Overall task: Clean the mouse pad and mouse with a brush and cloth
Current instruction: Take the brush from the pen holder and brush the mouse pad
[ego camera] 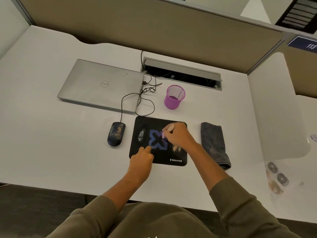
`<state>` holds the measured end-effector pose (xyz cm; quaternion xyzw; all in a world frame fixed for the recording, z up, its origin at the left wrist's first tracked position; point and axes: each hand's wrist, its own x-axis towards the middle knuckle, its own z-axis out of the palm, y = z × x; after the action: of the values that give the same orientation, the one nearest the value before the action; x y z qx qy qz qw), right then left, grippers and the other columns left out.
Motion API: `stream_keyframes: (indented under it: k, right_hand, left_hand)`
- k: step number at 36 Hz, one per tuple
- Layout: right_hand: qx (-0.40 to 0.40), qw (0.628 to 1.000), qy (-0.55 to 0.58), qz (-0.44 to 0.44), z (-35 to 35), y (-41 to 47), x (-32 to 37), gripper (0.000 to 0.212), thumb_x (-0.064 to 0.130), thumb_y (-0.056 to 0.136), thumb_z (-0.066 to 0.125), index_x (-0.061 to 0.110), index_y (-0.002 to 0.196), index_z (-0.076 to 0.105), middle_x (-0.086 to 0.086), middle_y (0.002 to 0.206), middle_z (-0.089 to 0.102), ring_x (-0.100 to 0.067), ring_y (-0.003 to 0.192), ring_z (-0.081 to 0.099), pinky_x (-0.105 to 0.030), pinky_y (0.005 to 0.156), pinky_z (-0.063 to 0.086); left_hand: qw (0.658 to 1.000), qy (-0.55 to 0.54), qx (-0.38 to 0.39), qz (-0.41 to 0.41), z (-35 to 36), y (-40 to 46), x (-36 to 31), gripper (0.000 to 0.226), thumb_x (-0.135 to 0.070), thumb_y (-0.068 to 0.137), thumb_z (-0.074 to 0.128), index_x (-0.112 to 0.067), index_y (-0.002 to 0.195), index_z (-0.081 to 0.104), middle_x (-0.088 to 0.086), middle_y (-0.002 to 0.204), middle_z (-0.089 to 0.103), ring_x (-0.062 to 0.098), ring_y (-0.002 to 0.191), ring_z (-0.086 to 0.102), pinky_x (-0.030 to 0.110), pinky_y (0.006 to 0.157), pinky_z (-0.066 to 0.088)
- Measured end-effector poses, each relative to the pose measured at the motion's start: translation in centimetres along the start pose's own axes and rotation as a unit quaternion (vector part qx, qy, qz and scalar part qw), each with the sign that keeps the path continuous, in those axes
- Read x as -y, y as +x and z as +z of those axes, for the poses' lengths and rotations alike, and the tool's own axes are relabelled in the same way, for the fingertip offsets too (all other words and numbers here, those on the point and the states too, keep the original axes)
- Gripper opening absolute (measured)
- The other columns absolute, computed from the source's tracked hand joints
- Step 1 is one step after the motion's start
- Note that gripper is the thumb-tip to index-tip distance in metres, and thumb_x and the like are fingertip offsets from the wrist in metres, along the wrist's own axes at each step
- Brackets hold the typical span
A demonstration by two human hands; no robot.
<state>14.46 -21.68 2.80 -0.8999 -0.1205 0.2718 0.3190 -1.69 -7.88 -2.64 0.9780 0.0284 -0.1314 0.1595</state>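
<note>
currently right hand (176, 135) is closed around a small brush (169, 128) with a pale handle and pink bristle end, tip down on the blue x logo of the black mouse pad (171, 155). left hand (141, 161) is holding nothing, fingers loosely curled, fingertips pressing the pad's near-left area. pad lies flat mid-table (51, 143), with whitish debris at its left and tan specks near the right. dusty dark mouse (116, 133) sits just left of the pad, not touching, cable running to the closed laptop (101, 86). folded grey cloth (214, 145) lies right of the pad. purple mesh cup (174, 97) stands behind the pad.
</note>
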Motion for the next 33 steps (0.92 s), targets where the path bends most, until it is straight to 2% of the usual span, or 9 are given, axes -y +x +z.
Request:
stream_keyframes:
  k: [3,7,9,13,15,18,24,29,33]
  right_hand:
    - [0.077,0.996,-0.041,-0.006,1.3,-0.9,-0.2,0.015,0.020,0.094,0.072,0.022,0.107,0.079,0.007,0.095,0.072,-0.011,0.087,0.067,-0.018,0.074,0.050]
    - [-0.016,0.998,-0.060,0.019,-0.2,-1.2,-2.0,0.013,0.012,0.096,0.069,0.015,0.101,0.080,-0.002,0.092,0.074,-0.016,0.082,0.069,-0.020,0.071,0.056]
    - [-0.024,0.999,-0.023,0.005,-0.4,-1.4,-2.0,0.015,0.013,0.096,0.068,0.020,0.094,0.081,0.003,0.092,0.076,-0.012,0.082,0.070,-0.019,0.071,0.055]
    - [0.093,0.994,-0.040,-0.028,1.1,-2.7,-1.6,0.015,0.021,0.093,0.070,0.026,0.086,0.083,0.022,0.082,0.073,-0.004,0.084,0.069,-0.012,0.069,0.050]
    - [0.098,0.992,-0.074,-0.011,0.7,-2.9,-2.4,0.011,0.019,0.093,0.071,0.019,0.090,0.082,0.014,0.085,0.073,-0.012,0.080,0.070,-0.021,0.069,0.056]
    - [0.040,0.996,-0.075,0.023,-1.0,-2.8,-3.5,0.013,0.013,0.095,0.068,0.013,0.090,0.080,-0.004,0.089,0.075,-0.019,0.080,0.072,-0.033,0.076,0.064]
    - [0.097,0.992,-0.078,-0.014,0.0,-3.7,-2.8,0.017,0.020,0.099,0.065,0.018,0.089,0.079,0.002,0.094,0.075,-0.015,0.078,0.069,-0.023,0.071,0.058]
    - [-0.012,0.999,-0.013,0.042,-3.5,-2.4,-3.4,0.027,0.034,0.097,0.070,0.011,0.087,0.078,-0.003,0.074,0.075,-0.016,0.066,0.073,-0.025,0.066,0.060]
    - [-0.114,0.992,0.042,0.039,-5.0,-1.0,-3.2,0.035,0.039,0.098,0.071,0.011,0.079,0.075,0.009,0.060,0.073,-0.006,0.060,0.074,-0.019,0.057,0.057]
  left_hand:
    - [1.000,0.012,0.002,0.003,0.0,0.0,0.0,0.028,-0.029,0.098,0.069,-0.016,0.123,0.069,0.002,0.132,0.055,0.017,0.105,0.052,0.027,0.081,0.054]
    - [1.000,0.015,-0.002,0.003,0.0,0.0,0.1,0.029,-0.028,0.099,0.068,-0.017,0.126,0.069,0.001,0.134,0.055,0.018,0.109,0.054,0.027,0.084,0.055]
    - [1.000,0.016,-0.001,0.002,-0.1,-0.1,0.0,0.029,-0.028,0.099,0.068,-0.016,0.125,0.069,0.001,0.135,0.055,0.017,0.108,0.054,0.026,0.082,0.055]
    - [1.000,0.019,0.001,0.002,-0.2,-0.2,-0.2,0.026,-0.026,0.098,0.069,-0.016,0.123,0.070,0.002,0.135,0.055,0.017,0.107,0.053,0.028,0.081,0.056]
    - [1.000,0.019,-0.003,0.004,-0.2,-0.2,-0.1,0.027,-0.026,0.099,0.068,-0.016,0.124,0.069,0.001,0.136,0.055,0.017,0.108,0.053,0.028,0.082,0.056]
    - [1.000,0.012,-0.005,0.003,-0.1,-0.2,-0.1,0.030,-0.027,0.100,0.066,-0.018,0.128,0.068,0.000,0.139,0.053,0.016,0.113,0.053,0.027,0.086,0.056]
    - [1.000,0.005,-0.005,0.000,0.1,-0.3,-0.1,0.027,-0.028,0.100,0.066,-0.019,0.126,0.069,0.000,0.142,0.052,0.016,0.113,0.052,0.025,0.085,0.055]
    - [1.000,-0.004,-0.007,-0.002,0.2,-0.3,0.0,0.031,-0.030,0.100,0.066,-0.020,0.129,0.068,-0.001,0.143,0.052,0.016,0.116,0.053,0.024,0.088,0.055]
    - [1.000,0.000,-0.002,-0.007,0.3,-0.4,-0.2,0.030,-0.028,0.100,0.066,-0.019,0.128,0.068,0.000,0.142,0.052,0.017,0.117,0.052,0.025,0.088,0.055]
